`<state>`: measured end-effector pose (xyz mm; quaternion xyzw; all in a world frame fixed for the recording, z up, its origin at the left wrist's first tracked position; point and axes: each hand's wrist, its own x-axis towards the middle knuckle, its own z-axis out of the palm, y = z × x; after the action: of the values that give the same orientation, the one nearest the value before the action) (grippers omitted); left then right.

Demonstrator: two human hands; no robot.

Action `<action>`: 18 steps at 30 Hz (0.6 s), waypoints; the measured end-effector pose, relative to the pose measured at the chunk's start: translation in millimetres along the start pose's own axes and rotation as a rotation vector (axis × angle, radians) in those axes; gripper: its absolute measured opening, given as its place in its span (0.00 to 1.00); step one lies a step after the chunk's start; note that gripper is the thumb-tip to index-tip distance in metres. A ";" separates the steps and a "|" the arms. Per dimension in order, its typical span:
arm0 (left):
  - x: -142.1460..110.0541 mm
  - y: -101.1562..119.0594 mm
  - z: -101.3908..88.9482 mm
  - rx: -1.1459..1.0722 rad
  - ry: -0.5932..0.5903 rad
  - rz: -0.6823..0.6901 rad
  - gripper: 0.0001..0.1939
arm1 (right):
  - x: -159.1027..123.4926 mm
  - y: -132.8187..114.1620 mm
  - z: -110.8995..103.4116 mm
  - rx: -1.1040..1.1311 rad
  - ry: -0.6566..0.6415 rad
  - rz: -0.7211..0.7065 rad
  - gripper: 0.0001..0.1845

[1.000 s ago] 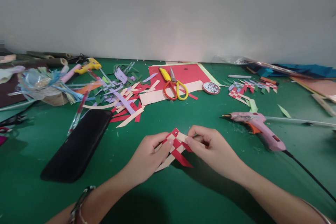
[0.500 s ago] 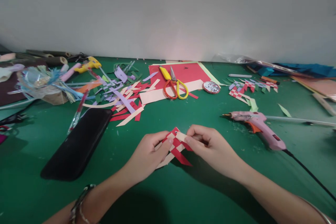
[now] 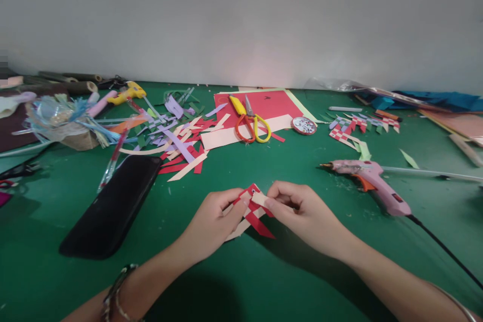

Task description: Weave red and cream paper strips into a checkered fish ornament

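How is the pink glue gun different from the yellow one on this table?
The pink glue gun lies near the right hand, on bare green table; the yellow glue gun lies far back on the left, beside a heap of paper strips. The pink one's black cord shows plainly; the yellow one's does not. Both lie on their sides, unheld.

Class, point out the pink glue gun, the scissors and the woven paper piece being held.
pink glue gun (image 3: 372, 181), head view, on its body.
scissors (image 3: 249, 122), head view, at the pivot.
woven paper piece (image 3: 253, 210), head view, on its middle between the hands.
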<state>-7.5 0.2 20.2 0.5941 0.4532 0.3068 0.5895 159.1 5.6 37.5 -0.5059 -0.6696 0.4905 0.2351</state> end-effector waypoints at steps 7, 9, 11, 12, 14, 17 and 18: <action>0.9 -0.3 0.4 -0.014 -0.003 0.008 0.17 | 0.4 -0.5 0.8 -0.004 -0.011 -0.020 0.12; 0.7 -0.9 0.5 -0.018 -0.004 0.008 0.18 | 0.3 -0.2 0.7 -0.017 -0.012 -0.031 0.11; 0.5 -1.4 0.3 -0.021 -0.008 0.004 0.17 | 0.0 0.4 0.6 -0.034 -0.008 -0.039 0.11; 0.4 -1.5 0.2 -0.022 -0.010 0.001 0.17 | -0.1 0.6 0.5 -0.042 -0.006 -0.043 0.11; 0.5 -1.6 -0.1 -0.022 -0.014 -0.004 0.17 | -0.1 0.6 0.4 -0.052 -0.002 -0.050 0.12; 1.3 -1.6 -0.2 -0.022 -0.016 -0.012 0.16 | 0.0 -0.8 0.5 -0.029 -0.018 -0.055 0.14; 1.6 -1.5 -0.1 -0.024 -0.019 -0.011 0.16 | 0.0 -1.4 0.5 -0.008 -0.030 -0.053 0.14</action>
<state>-7.2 1.5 18.4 0.5872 0.4472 0.3035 0.6026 158.1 5.4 38.6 -0.4814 -0.6883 0.4888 0.2359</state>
